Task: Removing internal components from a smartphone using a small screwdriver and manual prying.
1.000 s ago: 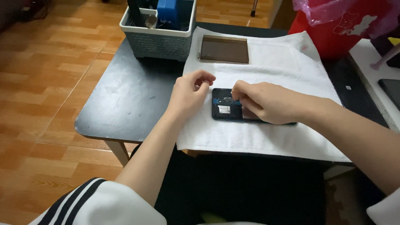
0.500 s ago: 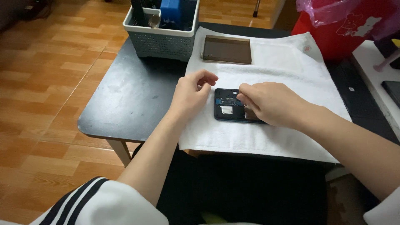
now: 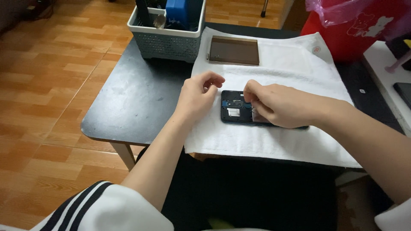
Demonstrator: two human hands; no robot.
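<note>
Left hand (image 3: 198,95) edges off opened phone (image 3: 234,110) toward cloth's left edge; right hand (image 3: 278,105) fingertips slide slightly right, more phone interior exposed

1. Looks like a room in a home, used as a DIY repair spot: warm orange-brown tiled floor (image 3: 47,85) all around.
2. A small, low black table (image 3: 132,98) with a white towel (image 3: 282,72) spread on it as a work mat, right under the fingers.
3. A grey plastic caddy (image 3: 167,40) of tools beyond the fingertips, and a red bag (image 3: 342,34) off to the far right.
</note>
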